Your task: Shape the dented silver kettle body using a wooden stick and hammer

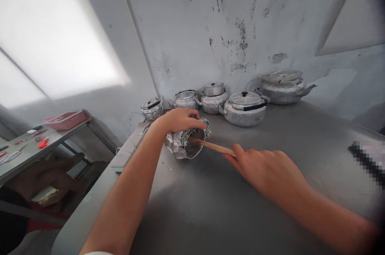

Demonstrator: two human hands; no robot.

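Observation:
A small silvery metal kettle (pixel 176 145) with embossed sides lies tilted on the grey table (pixel 192 199), its round mouth turned toward the right. My left hand (pixel 180 120) curls over its upper side and grips it, the fingertips near a green-and-white patterned cloth or band (pixel 184 138) at the rim. In my right hand (pixel 258 162) is a wooden stick (pixel 213 147), pinched between thumb and fingers. The stick's far end reaches into the kettle's mouth, where its tip is hidden.
Several metal kettles stand along the wall, among them a lidded one (pixel 245 110) and a large one (pixel 284 88). A white flat box (pixel 128 152) with a cable lies at the left edge. On a side table are a pink basket (pixel 67 120) and scissors (pixel 12 156); a person's legs (pixel 45 177) show below.

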